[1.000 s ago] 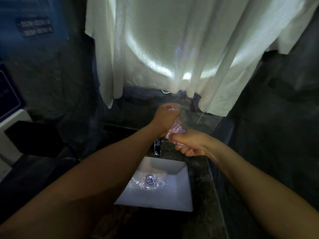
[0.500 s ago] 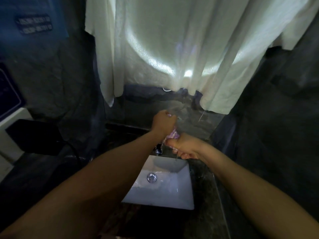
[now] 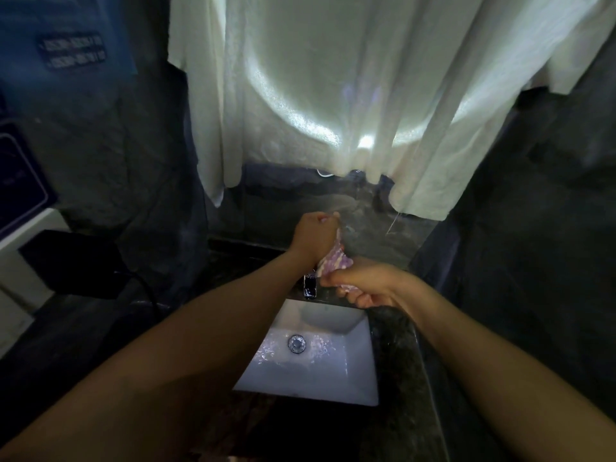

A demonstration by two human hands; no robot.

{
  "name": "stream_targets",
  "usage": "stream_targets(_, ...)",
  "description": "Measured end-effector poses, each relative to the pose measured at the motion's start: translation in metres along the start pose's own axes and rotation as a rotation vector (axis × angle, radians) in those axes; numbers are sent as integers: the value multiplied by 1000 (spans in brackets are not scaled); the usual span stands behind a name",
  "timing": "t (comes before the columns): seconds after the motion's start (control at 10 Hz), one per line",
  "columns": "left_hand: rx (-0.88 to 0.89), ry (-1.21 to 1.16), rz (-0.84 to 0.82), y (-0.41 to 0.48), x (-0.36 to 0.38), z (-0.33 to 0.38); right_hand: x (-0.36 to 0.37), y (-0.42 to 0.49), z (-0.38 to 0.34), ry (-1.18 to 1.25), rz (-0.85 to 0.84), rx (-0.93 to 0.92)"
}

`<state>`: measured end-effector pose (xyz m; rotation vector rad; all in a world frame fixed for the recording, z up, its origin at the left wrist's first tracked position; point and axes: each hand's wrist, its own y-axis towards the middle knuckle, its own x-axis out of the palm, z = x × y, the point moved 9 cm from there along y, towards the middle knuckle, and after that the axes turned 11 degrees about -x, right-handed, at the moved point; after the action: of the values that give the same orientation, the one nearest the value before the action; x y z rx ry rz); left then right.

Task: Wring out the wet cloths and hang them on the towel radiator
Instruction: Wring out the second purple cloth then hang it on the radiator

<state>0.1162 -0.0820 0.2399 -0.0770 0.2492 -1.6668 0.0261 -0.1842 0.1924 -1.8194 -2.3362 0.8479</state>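
Note:
A small pink and white cloth [image 3: 335,261] is twisted into a short rope between my two fists above the back of the white sink [image 3: 361,378]. My left hand [image 3: 313,235] grips its upper end, fingers curled tight. Lower and to the right, my right hand [image 3: 365,284] grips the other end, knuckles turned down. Most of the cloth is hidden inside both fists. No towel radiator shows in this view.
A chrome tap [image 3: 310,286] stands just under the hands at the sink's back edge. A large white towel [image 3: 333,95] hangs on the wall above. A dark stone counter [image 3: 400,361] borders the sink on the right. A black box with a cable [image 3: 70,263] sits left.
Both hands dropped lower over the sink and drew closer together while still twisting the cloth. The water on the sink floor has spread around the drain.

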Motion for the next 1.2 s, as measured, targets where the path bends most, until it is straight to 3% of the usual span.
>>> stream_targets(0.2,-86,59,104,8,-9,-12,-10,6,-8,-309,179,-38)
stream_targets(0.3,-117,231,161,12,-10,-29,-9,13,-7,-476,248,-44)
stream_targets(0.5,-304,-122,55,16,6,-53,-13,12,-3,-477,127,-93)
stream_targets(0.6,-232,122,100,15,5,-43,-15,12,-10,-630,151,-180)
stream_targets(0.7,-163,54,192,-1,-6,-30,-9,19,-11,-769,217,-209)
stream_targets(0.8,-179,-153,170,3,-4,-32,-9,22,-15,-782,229,-250)
stream_targets(0.9,-143,-124,109,19,7,-38,-19,17,-2,-436,154,-146)
stream_targets(1.0,-145,-255,40,21,7,-42,-16,2,21,167,39,56)
stream_targets(1.1,-52,-223,93,15,0,-30,-14,1,26,554,37,94)
stream_targets(1.2,85,-153,159,0,-2,-17,-6,8,28,791,140,76)
